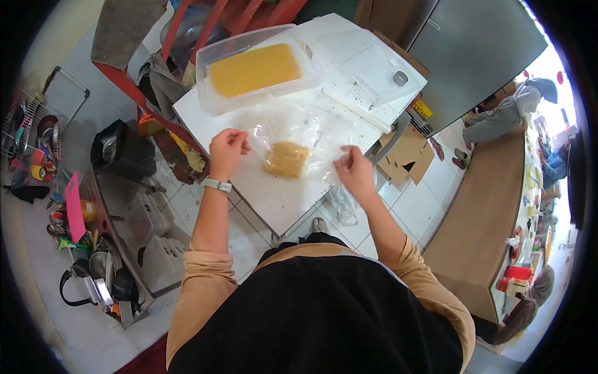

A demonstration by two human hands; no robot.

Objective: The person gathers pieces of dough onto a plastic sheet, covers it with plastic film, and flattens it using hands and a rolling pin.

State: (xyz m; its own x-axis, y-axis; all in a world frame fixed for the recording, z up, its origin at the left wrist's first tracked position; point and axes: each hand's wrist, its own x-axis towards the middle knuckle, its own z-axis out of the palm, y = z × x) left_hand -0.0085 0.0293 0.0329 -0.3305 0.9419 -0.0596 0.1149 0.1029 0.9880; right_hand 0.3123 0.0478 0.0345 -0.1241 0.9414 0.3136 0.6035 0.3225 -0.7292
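Observation:
A yellowish-brown block (287, 159) lies inside or under a clear plastic bag (321, 134) spread over the white table. Which of the two, the glare makes hard to tell. At the bag's left edge, my left hand (228, 153) is closed in a pinch on the plastic, a pale watch on its wrist. On the opposite side, my right hand (355, 171) has its fingertips pinched at the bag's right edge. Beyond the bag stands a clear plastic tub (208, 100) with a flat layer of yellow-orange food (255, 70) in it.
A clear lid (367, 62) with a grey knob and a white rod (356, 110) lie on the table's right side. A red chair (205, 31) stands behind, a black bin (124, 153) at left. Cardboard (405, 156) is on the floor. Other people (511, 112) are at the far right counter.

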